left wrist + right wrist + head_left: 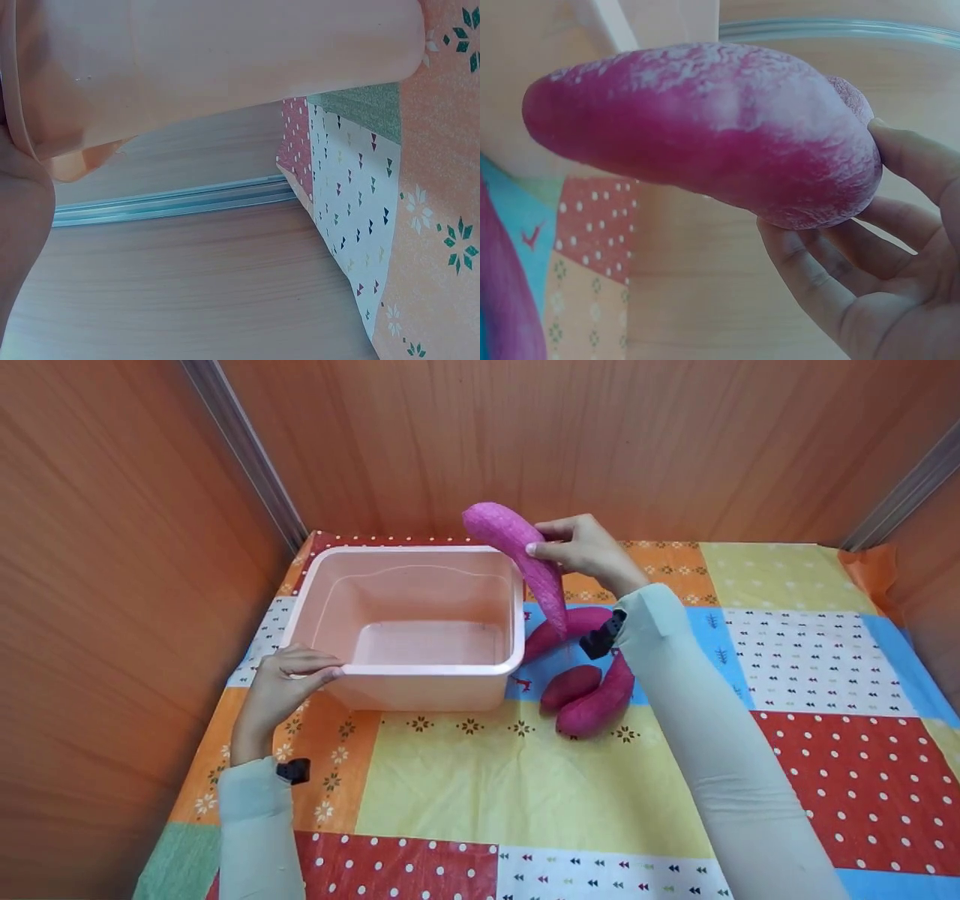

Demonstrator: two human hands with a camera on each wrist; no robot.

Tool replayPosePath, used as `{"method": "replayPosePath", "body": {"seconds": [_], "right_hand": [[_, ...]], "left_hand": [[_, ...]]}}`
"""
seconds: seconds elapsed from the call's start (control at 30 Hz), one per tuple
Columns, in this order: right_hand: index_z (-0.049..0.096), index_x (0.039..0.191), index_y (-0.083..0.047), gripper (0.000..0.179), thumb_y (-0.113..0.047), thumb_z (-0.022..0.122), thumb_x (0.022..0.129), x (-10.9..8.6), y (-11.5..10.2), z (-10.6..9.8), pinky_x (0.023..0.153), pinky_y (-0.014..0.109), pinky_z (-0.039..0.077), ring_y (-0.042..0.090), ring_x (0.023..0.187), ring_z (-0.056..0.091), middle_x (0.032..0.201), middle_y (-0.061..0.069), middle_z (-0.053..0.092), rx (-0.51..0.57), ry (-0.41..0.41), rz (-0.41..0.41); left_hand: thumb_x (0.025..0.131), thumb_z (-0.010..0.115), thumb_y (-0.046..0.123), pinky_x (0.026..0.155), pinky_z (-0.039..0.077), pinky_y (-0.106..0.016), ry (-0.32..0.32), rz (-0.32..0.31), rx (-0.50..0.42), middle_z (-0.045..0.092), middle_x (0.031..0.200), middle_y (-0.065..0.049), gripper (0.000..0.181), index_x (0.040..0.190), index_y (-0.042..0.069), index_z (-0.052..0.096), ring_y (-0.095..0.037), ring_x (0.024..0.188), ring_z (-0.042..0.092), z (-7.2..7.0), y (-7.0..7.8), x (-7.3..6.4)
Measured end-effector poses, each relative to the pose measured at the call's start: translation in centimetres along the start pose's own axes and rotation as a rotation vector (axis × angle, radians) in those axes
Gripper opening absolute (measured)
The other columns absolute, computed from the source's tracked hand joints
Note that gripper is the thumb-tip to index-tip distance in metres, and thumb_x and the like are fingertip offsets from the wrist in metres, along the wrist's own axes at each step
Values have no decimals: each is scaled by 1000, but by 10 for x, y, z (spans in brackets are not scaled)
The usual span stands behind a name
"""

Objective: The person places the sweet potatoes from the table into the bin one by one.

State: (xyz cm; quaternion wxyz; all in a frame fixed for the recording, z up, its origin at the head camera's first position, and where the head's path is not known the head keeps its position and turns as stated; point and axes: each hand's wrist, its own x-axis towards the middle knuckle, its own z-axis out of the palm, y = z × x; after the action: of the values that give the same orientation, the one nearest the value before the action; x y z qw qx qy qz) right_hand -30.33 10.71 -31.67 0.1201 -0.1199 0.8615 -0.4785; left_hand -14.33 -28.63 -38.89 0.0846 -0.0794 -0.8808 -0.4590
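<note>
My right hand [592,551] grips a long purple-pink sweet potato [517,536] between thumb and fingers, raised beside the right rim of a pale peach plastic tub [420,691]. In the right wrist view that sweet potato [705,127] fills the middle, its narrow end to the left. At the tub's near left corner my left hand [281,690] pinches the rim, thumb on the near side. The tub's visible floor is bare. To its right lie more sweet potatoes: one [585,621] partly hidden by the right hand's wrist strap, a short one [570,688] and a curved one [600,705].
A patchwork-patterned cloth [540,787] covers the surface. Wood-grain panels [540,442] rise at the back, left and right, joined by metal corner strips [244,442]. Each sleeved wrist wears a small black device.
</note>
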Motion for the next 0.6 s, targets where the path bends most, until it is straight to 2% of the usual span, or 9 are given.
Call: {"method": "replayPosePath", "body": {"seconds": [0.13,0.2,0.33,0.6], "right_hand": [[59,133,-16,52,-34,72,86,3,-6,8,79,32,57,21,96,65,119,8,64,8,-11,-17],[60,132,-16,50,-33,72,86,4,-10,12,78,31,57,20,95,66,119,8,65,21,-22,-25],[61,131,-14,48,-31,71,87,6,-16,20,77,31,57,20,94,67,118,8,65,40,-43,-37],[63,129,-15,45,-32,71,87,11,-24,34,77,30,57,20,92,68,115,7,67,40,-64,-62]], "left_hand": [[84,74,10,82,47,-14,2,-13,-12,73,101,-12,20,102,1,75,-3,93,55,1,1,1],[83,74,8,80,46,-14,9,-1,-13,71,101,-20,20,102,0,75,-3,91,55,2,0,0],[82,74,7,80,45,-15,21,16,-12,72,99,-19,19,100,1,75,-3,90,55,4,-1,0],[83,74,7,82,46,-14,9,6,-13,72,101,-19,20,102,1,75,-4,91,55,2,0,-1]]}}
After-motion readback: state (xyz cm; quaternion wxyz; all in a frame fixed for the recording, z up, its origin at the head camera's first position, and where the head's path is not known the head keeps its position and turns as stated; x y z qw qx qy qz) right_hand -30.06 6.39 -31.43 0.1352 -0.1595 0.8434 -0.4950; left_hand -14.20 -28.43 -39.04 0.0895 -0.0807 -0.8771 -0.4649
